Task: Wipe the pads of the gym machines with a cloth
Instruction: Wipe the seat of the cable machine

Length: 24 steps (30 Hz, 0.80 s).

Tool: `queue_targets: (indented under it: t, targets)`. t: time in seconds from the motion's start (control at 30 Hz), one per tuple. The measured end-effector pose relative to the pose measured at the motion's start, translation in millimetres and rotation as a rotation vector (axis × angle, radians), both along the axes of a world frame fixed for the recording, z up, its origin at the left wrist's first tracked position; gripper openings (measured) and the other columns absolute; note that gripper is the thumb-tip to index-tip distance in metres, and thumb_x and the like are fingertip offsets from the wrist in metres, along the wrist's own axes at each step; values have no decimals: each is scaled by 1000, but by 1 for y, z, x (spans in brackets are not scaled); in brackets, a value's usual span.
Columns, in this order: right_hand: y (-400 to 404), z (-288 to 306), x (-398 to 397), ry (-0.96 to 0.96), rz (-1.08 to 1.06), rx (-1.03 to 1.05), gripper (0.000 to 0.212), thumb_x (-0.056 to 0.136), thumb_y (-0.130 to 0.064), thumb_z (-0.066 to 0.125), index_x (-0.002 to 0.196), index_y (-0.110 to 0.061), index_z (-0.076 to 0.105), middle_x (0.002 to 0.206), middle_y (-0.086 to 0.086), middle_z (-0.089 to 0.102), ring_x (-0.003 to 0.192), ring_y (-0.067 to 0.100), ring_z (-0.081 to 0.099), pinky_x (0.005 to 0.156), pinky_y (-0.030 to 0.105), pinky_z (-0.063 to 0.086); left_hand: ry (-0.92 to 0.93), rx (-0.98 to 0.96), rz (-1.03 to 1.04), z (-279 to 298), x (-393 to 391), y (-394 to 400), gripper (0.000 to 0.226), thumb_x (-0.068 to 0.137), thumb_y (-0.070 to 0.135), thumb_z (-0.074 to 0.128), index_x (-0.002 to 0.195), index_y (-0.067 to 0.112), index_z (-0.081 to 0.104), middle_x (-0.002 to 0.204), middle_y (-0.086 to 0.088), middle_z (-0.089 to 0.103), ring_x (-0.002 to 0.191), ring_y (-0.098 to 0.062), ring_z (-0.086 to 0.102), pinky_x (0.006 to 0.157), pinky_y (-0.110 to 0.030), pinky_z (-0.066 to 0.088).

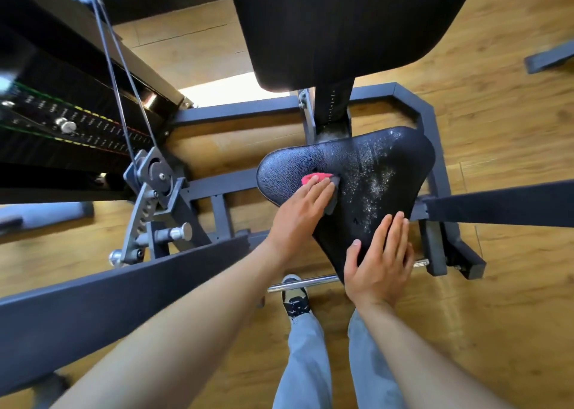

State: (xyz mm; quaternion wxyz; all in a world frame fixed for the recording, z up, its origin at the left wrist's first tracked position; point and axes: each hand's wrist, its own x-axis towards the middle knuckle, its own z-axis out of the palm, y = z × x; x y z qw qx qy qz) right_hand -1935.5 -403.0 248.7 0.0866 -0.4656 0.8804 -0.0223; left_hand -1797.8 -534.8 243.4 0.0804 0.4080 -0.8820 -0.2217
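A black triangular seat pad of a gym machine lies below me, speckled with white dust or droplets across its right half. My left hand presses a red and grey cloth flat onto the pad's left middle, fingers straight over it. My right hand rests flat on the pad's near tip, fingers extended. The tall black back pad rises behind the seat.
A weight stack with cables stands at the left. Grey steel frame bars ring the seat. A padded arm crosses at lower left, another arm at right. My shoe stands on the wooden floor.
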Motion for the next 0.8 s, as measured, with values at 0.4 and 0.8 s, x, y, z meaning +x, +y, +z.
queue_targets:
  t: [0.4, 0.8]
  targets:
    - [0, -3, -3, -1, 28, -10, 73, 97, -39, 40, 158, 0, 31, 168, 18, 22, 156, 33, 21, 117, 52, 30, 65, 90, -203, 3, 1, 40, 49, 97, 9, 43, 143, -1, 56, 150, -15, 55, 143, -34, 46, 118, -40, 38]
    - [4, -7, -7, -123, 2, -98, 70, 94, -25, 42, 158, 1, 30, 168, 16, 24, 157, 28, 19, 126, 46, 20, 104, 164, -154, 11, -13, 43, 50, 99, 13, 40, 144, 0, 56, 150, -15, 54, 145, -34, 43, 122, -40, 32]
